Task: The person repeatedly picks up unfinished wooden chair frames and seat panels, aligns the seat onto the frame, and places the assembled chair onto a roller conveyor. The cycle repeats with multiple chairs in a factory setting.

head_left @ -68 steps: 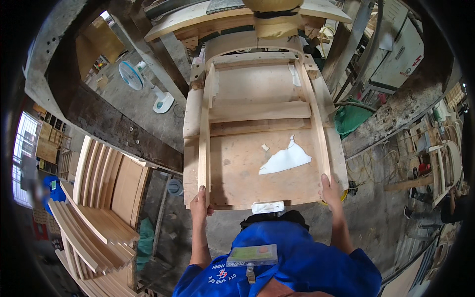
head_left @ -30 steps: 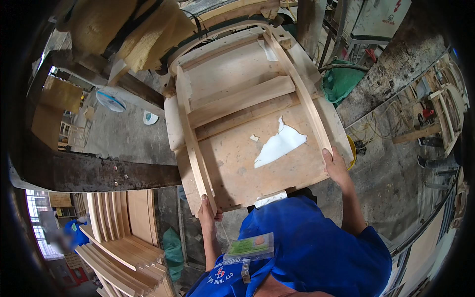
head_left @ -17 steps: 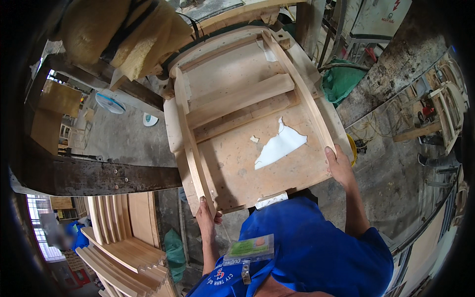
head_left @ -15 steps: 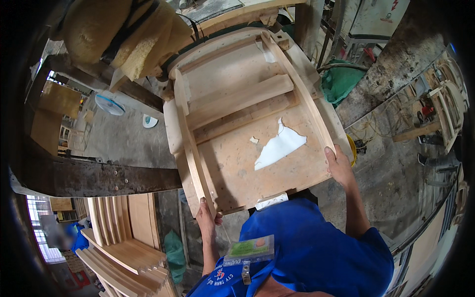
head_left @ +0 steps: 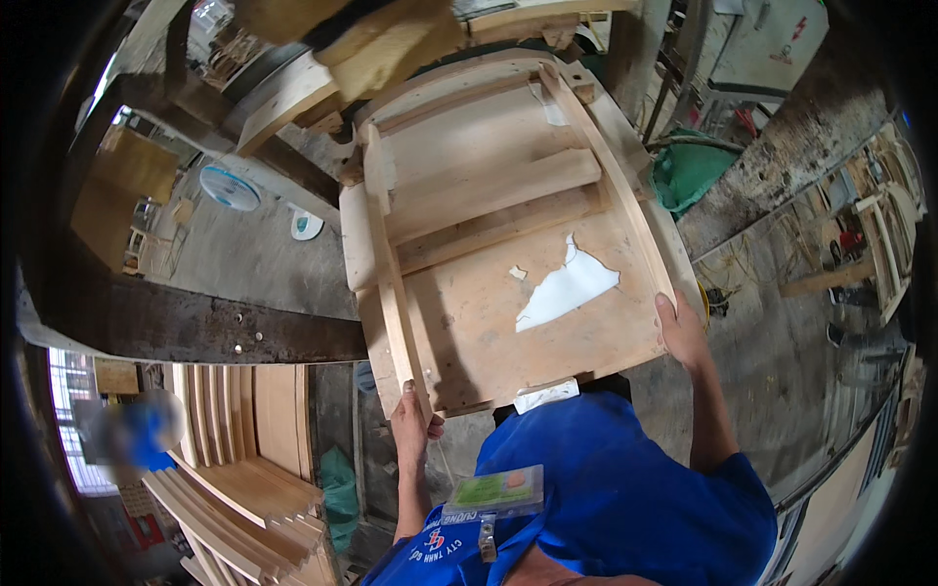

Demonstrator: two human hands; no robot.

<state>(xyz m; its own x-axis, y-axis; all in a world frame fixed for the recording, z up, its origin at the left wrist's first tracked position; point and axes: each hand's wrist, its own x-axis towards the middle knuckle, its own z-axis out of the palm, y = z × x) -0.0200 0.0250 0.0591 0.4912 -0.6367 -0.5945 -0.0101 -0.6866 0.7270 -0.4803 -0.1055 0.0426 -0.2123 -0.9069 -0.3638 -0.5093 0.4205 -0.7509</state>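
View swung since earlier frame; left hand and right hand: fingers curled snugly round wooden frame; white scrap between.

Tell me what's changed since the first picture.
Mostly the viewpoint: the board and the wooden frame on it now slant in the picture, far ends leaning left, and the black-strapped yellow bulk appears further left. I can't tell whether these really moved. Nothing was newly gripped or released: the left hand and right hand still hold the frame's near ends. The white scrap stays on the board.
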